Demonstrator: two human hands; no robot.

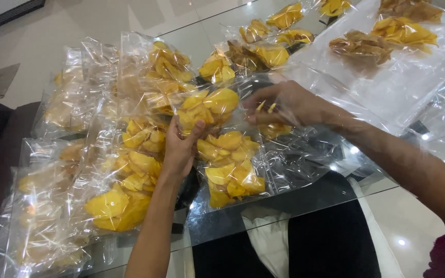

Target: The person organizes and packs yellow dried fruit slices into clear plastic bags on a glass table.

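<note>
Chip bag (207, 109), clear plastic, filled with yellow chips, sits at frame centre, lifted just above the glass table (305, 198). Left hand (180, 149) grips its lower left edge, thumb and fingers pressed onto the plastic. Right hand (284, 105) is at 3 o'clock of the bag, fingers curled, pinching the clear film at the bag's open side; a few chips show through under the palm. Second filled bag (231, 167) lies flat at 6 o'clock, touching the held one. Stack of filled bags (114, 154) spreads from 8 to 10 o'clock. Clear plastic sheet (387, 77) with loose chip piles (403, 31) lies at 2 o'clock. More small bags (263, 49) at 12 o'clock.
</note>
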